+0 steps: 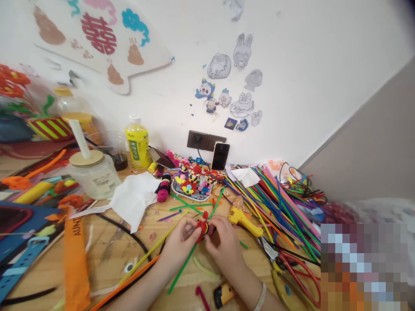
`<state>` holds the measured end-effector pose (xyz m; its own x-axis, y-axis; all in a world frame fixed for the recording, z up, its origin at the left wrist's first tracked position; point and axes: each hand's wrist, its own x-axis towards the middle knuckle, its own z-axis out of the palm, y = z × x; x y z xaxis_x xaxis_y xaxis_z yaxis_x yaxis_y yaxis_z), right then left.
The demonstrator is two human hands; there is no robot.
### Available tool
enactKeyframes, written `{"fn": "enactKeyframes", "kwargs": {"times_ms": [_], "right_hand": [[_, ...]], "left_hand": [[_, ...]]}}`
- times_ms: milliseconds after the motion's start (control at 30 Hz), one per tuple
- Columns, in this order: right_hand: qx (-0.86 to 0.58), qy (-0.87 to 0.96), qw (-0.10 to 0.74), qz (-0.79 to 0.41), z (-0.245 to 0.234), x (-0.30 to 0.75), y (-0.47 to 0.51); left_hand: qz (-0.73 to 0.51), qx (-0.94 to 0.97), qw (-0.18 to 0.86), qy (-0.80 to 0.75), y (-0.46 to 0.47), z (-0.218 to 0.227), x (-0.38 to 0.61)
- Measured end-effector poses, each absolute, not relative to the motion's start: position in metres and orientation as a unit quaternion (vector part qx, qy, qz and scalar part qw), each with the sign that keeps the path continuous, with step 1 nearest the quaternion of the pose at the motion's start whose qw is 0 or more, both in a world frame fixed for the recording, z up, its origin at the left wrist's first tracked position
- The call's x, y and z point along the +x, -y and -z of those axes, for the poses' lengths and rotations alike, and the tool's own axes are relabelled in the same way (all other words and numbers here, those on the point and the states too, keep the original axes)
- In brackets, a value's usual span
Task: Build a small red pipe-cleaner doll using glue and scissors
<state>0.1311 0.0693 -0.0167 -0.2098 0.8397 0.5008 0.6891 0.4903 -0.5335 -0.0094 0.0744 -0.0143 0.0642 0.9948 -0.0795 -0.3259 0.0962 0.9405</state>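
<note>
Between my two hands is a small pipe-cleaner figure (pixel 202 229), red with yellow and dark parts. My left hand (pixel 182 242) pinches its left side, thumb against the red part. On the other side, my right hand (pixel 223 244) grips the darker part with closed fingertips. A green pipe cleaner (pixel 181 270) slants across the table below my left hand. Behind the figure, several finished-looking pipe-cleaner dolls stand in a small tray (pixel 191 198). A yellow hot glue gun (pixel 246 222) lies just to the right of my right hand.
Red-handled scissors (pixel 300 270) and a lighter (pixel 224 295) lie near my right arm. Many coloured pipe cleaners (pixel 275 203) fan out at the right. A phone (pixel 220 156) leans by the wall. A yellow bottle (pixel 137 142), a jar (pixel 94 177) and white tissue (pixel 134 198) stand or lie left.
</note>
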Motion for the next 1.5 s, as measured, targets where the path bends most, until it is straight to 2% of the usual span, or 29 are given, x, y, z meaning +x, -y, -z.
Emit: {"fn": "enactKeyframes", "kwargs": {"times_ms": [600, 1500], "right_hand": [[-0.476, 0.784, 0.398, -0.039, 0.015, 0.132, -0.069], [-0.484, 0.771, 0.404, -0.092, 0.019, 0.130, -0.070]], "left_hand": [[-0.538, 0.390, 0.604, -0.441, -0.076, 0.013, -0.010], [-0.541, 0.389, 0.613, -0.425, -0.076, 0.018, -0.010]]}}
